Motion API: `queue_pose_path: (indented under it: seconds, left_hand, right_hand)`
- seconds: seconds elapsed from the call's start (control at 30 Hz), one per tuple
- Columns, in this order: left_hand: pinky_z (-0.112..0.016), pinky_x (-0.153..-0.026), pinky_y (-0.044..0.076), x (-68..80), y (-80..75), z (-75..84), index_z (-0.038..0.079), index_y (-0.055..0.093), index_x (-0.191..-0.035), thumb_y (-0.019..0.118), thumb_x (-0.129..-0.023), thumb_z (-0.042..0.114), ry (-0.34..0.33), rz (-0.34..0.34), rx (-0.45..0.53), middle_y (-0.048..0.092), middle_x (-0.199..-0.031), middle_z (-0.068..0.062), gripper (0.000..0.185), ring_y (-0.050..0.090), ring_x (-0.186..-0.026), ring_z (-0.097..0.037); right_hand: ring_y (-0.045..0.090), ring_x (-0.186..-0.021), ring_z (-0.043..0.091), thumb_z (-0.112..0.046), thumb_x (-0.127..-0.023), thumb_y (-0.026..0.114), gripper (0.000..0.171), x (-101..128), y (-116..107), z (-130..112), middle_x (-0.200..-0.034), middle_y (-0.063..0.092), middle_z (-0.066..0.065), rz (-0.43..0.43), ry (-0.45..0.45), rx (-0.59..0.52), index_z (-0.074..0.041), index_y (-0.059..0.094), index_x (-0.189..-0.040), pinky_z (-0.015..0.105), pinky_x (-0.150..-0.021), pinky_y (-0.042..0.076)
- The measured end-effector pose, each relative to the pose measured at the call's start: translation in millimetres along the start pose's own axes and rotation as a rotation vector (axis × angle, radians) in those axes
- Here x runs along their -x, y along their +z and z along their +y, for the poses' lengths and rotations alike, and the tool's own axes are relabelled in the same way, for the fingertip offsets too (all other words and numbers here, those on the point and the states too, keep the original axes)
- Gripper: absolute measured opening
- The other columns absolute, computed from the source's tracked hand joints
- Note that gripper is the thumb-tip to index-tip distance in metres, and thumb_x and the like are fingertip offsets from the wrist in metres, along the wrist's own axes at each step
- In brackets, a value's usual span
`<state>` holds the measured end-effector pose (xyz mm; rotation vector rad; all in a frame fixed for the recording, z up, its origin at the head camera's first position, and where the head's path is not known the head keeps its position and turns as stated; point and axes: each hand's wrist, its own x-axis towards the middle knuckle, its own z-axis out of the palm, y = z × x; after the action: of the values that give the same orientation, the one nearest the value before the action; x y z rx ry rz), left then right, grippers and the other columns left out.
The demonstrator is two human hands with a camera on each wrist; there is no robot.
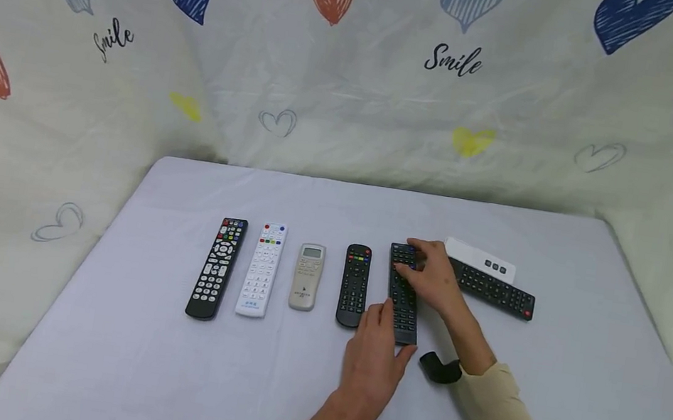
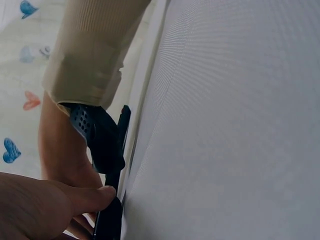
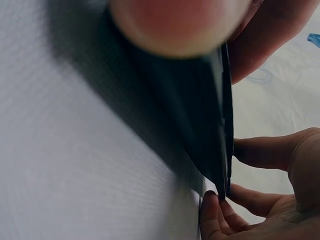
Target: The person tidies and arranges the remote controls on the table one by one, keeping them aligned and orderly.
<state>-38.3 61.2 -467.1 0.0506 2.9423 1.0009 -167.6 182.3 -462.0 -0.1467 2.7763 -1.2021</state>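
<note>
Hands: left hand (image 1: pixel 372 362), right hand (image 1: pixel 433 275) grip dark remote (image 1: pixel 404 298) on table (image 1: pixel 124 345).

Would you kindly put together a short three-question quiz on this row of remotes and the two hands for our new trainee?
1. How many remotes lie on the table in all?
2. True or false: both hands touch the same dark remote.
3. Which remote lies under the white one at the right: A) a black one, B) a grey one?

Key: 1. Seven. 2. True: the left hand is at its near end, the right hand at its far end. 3. A, the black remote.
</note>
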Motion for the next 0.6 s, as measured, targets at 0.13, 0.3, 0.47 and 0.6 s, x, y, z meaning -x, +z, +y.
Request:
queue_pose_path:
  seconds: [0.13, 0.3, 0.47, 0.6]
  left_hand:
    - [-0.035, -0.087, 0.063, -1.1, -0.1, 0.7, 0.002, 0.049, -0.151, 0.087, -0.086, 0.03, 0.015, 0.016, 0.004, 0.059, -0.14, -0.012, 0.08, 0.062, -0.125, -0.021]
    - [-0.034, -0.086, 0.063, -2.6, -0.7, -0.4, 0.001, 0.049, -0.15, 0.086, -0.087, 0.031, 0.025, 0.022, 0.0, 0.058, -0.138, -0.012, 0.079, 0.063, -0.123, -0.021]
    - [-0.035, -0.089, 0.063, -2.0, -1.8, -1.6, 0.002, 0.048, -0.152, 0.085, -0.089, 0.033, 0.003, -0.01, 0.011, 0.057, -0.139, -0.012, 0.08, 0.062, -0.124, -0.02]
    - [-0.036, -0.09, 0.062, -0.1, -1.8, -2.7, 0.001, 0.048, -0.152, 0.084, -0.089, 0.034, -0.003, -0.012, 0.007, 0.056, -0.139, -0.013, 0.079, 0.062, -0.126, -0.021]
  right_hand:
    - [0.057, -0.117, 0.046, -0.015, -0.098, 0.07, 0.06, -0.8, -0.7, -0.6, -0.139, 0.046, 0.032, -0.001, -0.003, 0.007, 0.006, 0.048, -0.15, 0.056, -0.095, 0.054]
    - [0.055, -0.119, 0.046, -0.016, -0.099, 0.07, 0.06, -2.7, -1.1, -1.9, -0.142, 0.043, 0.032, -0.019, -0.001, 0.001, 0.005, 0.047, -0.151, 0.056, -0.096, 0.053]
    - [0.055, -0.119, 0.046, -0.015, -0.098, 0.07, 0.062, -2.5, 0.8, -2.9, -0.143, 0.041, 0.034, -0.03, -0.008, 0.004, 0.007, 0.046, -0.151, 0.054, -0.093, 0.054]
    - [0.051, -0.125, 0.047, -0.015, -0.099, 0.069, 0.064, -0.1, 3.4, -4.9, -0.147, 0.038, 0.035, -0.037, -0.005, 0.032, 0.007, 0.043, -0.152, 0.058, -0.098, 0.052]
